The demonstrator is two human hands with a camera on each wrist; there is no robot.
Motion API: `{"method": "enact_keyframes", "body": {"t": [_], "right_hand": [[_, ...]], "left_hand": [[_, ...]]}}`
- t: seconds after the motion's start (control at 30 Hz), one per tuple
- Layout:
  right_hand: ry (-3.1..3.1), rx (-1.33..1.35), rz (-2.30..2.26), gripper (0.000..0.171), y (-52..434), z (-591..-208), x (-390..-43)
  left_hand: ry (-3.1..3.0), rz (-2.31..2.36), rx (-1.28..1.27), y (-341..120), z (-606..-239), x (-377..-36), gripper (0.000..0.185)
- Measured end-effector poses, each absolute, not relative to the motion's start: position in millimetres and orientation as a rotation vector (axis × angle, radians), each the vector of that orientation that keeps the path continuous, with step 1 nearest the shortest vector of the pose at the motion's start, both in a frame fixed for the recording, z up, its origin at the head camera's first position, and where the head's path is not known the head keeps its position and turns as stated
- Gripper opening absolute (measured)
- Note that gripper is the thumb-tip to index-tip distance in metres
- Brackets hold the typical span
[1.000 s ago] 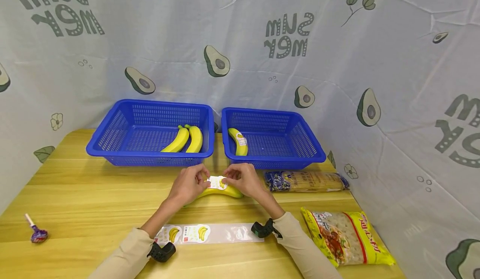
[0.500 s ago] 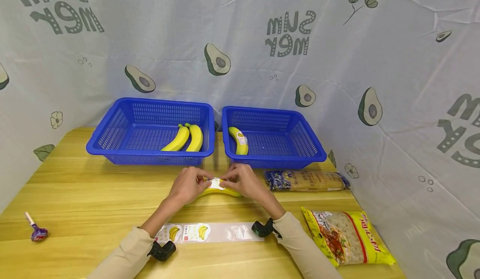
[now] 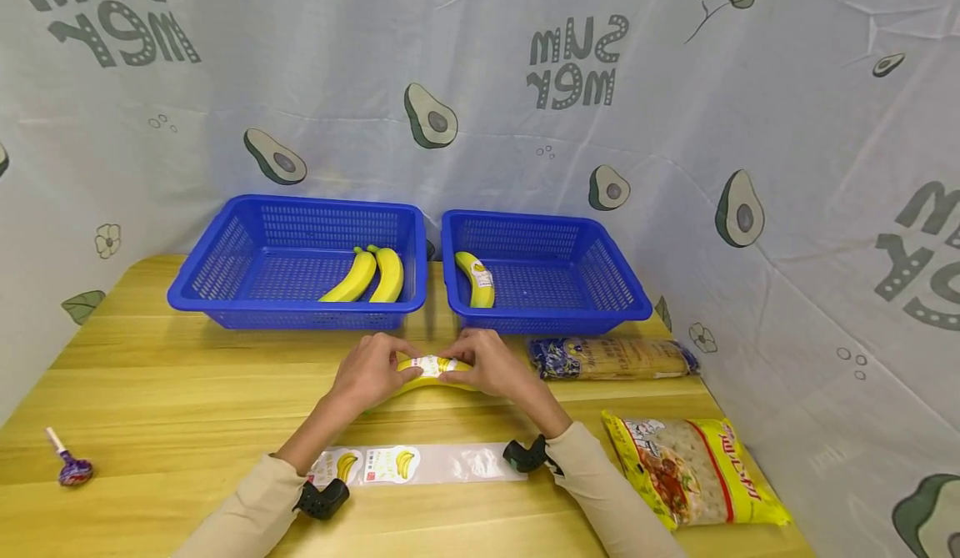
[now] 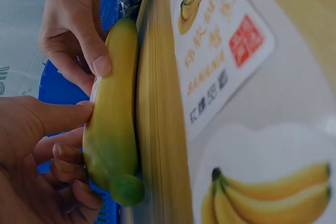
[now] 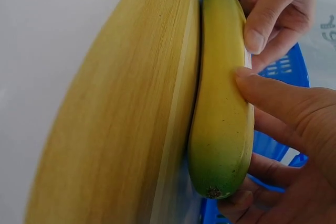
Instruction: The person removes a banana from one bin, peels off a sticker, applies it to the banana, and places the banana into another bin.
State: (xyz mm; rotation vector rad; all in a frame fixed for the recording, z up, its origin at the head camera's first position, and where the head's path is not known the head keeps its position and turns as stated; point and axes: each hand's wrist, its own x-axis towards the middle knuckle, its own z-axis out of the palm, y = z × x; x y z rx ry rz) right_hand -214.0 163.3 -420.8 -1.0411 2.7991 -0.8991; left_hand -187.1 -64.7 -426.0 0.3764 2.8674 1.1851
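A yellow banana [image 3: 433,380] lies crosswise on the table before me, a white banana-picture sticker [image 3: 431,365] on its upper side. My left hand [image 3: 372,368] grips its left part, thumb on the near side and fingers on the far side. On the right part my right hand [image 3: 489,363] grips it the same way. Both thumbs press near the sticker's ends. The left wrist view shows the banana's [image 4: 115,103] green stem end; its green blossom tip shows on the banana [image 5: 223,103] in the right wrist view. Nearer me lies a clear backing strip [image 3: 457,464] with two stickers.
Two bare bananas [image 3: 387,276] lie in the left blue basket [image 3: 300,316]; one stickered banana [image 3: 477,281] lies in the right basket [image 3: 555,322]. A noodle pack [image 3: 615,359] and a yellow food bag [image 3: 693,472] are at the right, a lollipop [image 3: 73,468] at the far left.
The sticker, earlier pinched at its edges over the banana, now lies flat against the peel. Both thumbs have moved down onto the banana's near side.
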Motion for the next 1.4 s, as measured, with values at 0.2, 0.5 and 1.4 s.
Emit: {"method": "enact_keyframes", "body": {"t": [0.2,0.5,1.4], "right_hand": [[2.818,-1.018,-0.892,0.026,162,-423,-214],[2.840,-1.012,-0.827,0.028,158,-421,-211],[2.483,-1.077,-1.012,0.030,176,-411,-216]], "left_hand": [[2.834,1.142,0.417,-72,-423,-188,0.023],[2.798,1.027,0.375,-82,-417,-186,0.045],[2.792,1.108,0.571,-71,-414,-184,0.035]]}}
